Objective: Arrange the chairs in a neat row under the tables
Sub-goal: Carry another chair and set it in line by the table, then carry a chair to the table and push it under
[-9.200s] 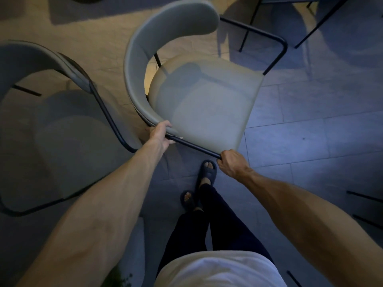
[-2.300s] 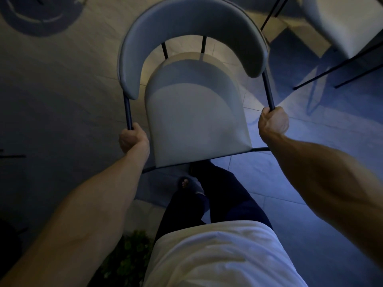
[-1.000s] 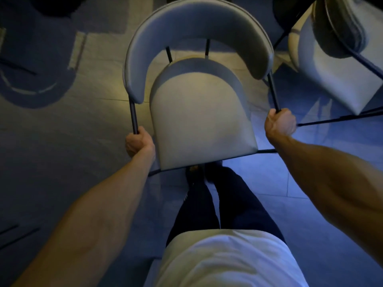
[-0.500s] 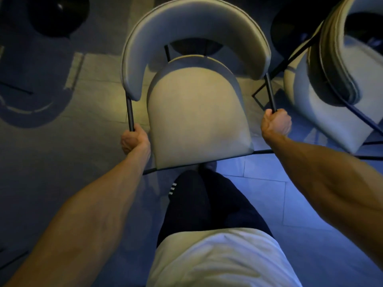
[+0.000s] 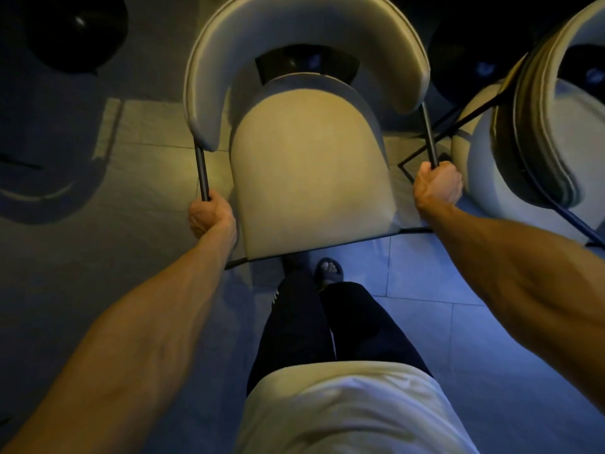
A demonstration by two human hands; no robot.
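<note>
Right, I have the chair (image 5: 314, 178) straight ahead of me between both arms, its seat edge towards my legs and its curved backrest (image 5: 304, 31) on the far side. My left hand (image 5: 211, 216) grips the black rod (image 5: 203, 172) on the left of the frame just below the backrest's end, fingers (image 5: 198, 221) curled tight round it. My right hand (image 5: 437, 185) grips the matching rod (image 5: 429, 136) on the right, fingers (image 5: 425, 180) wrapped round it in a fist. I cannot tell whether the legs touch the floor (image 5: 147, 132) or hang just above it.

The tight edge is on the right: a second chair (image 5: 537, 136) stands just beside, turned sideways, and one of its thin black frame bars (image 5: 471, 109) crosses behind the right rod, close to my knuckles (hardly any gap shows there). On the left there is open tiled floor, with a dark round base (image 5: 75, 31) well apart at the upper corner. Beyond the backrest another dark base (image 5: 307, 63) shows through the gap above the seat, near the chair's far side. Behind the seat edge, the front crossbar (image 5: 409, 229) sits just ahead of my sandalled foot (image 5: 329, 270), with bare bluish tiles to the right of my legs.
</note>
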